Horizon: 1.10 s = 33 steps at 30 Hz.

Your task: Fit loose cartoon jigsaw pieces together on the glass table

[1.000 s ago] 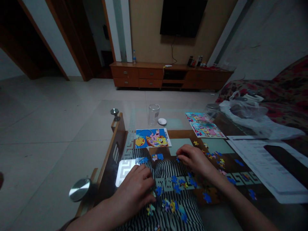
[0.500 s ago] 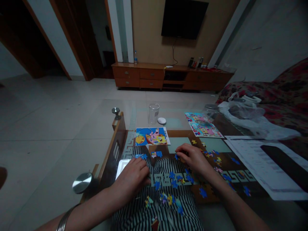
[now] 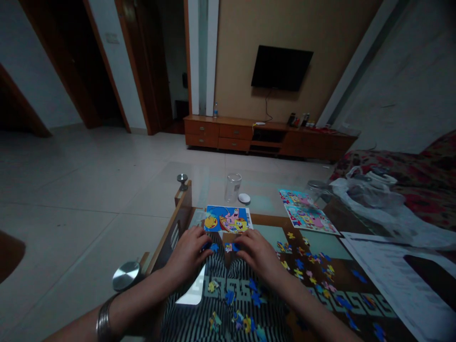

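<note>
My left hand (image 3: 189,251) is over the left part of the glass table, thumb and fingers closed around the edge of blue jigsaw puzzle pieces (image 3: 214,247). A little to the right, my right hand (image 3: 259,255) pinches a blue puzzle piece (image 3: 235,247), partly hidden by the fingertips. It is against a blue-and-pink puzzle piece (image 3: 228,247); I cannot tell whether they are joined. Just beyond both hands lies a blue cartoon picture sheet (image 3: 228,219). Loose puzzle pieces (image 3: 256,298) are scattered nearer to me and to the right.
A clear glass jar (image 3: 233,187) stands beyond the picture, beside a white lid (image 3: 244,198). More cartoon sheets (image 3: 309,218), another jar (image 3: 316,190), a plastic bag (image 3: 377,204), papers (image 3: 377,270) and a dark phone-like object (image 3: 431,280) are at right. Metal knobs (image 3: 126,275) edge the left side.
The view has tilted up. My right hand has moved left with the blue piece, to the blue-and-pink piece. My left hand has shifted forward and gripped the blue pieces' edge.
</note>
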Available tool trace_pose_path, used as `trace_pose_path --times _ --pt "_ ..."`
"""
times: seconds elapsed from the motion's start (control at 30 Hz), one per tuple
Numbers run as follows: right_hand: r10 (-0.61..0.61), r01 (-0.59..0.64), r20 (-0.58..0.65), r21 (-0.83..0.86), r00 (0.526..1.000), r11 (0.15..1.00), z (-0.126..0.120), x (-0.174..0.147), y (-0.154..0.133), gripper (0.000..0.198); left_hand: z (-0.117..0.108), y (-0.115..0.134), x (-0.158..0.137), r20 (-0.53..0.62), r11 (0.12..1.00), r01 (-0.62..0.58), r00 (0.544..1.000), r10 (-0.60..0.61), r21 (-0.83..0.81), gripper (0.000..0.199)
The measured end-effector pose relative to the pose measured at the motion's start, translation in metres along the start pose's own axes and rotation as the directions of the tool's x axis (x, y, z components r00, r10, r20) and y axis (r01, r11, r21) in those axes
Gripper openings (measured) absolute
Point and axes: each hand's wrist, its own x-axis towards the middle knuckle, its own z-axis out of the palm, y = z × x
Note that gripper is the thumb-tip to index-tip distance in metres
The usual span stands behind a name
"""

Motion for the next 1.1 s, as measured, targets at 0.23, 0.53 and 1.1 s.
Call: trace_pose_path --times 0.23,0.53,1.1 --pt "0.005 -0.005 0.01 -0.024 1.0 1.0 0.023 0.014 -0.004 0.019 0.003 0.0 0.001 -0.034 1.0 0.019 0.999 -0.019 -0.013 0.007" --pt "0.011 -0.011 -0.024 0.012 1.0 1.0 0.022 0.011 -0.003 0.018 0.004 0.0 0.001 -0.032 0.999 0.029 0.999 -0.029 -0.017 0.007" --pt "0.055 -0.057 0.025 0.052 0.998 0.997 0.002 0.003 0.012 0.027 0.001 -0.022 0.002 0.172 0.968 0.138 0.98 -0.102 -0.212 0.021"
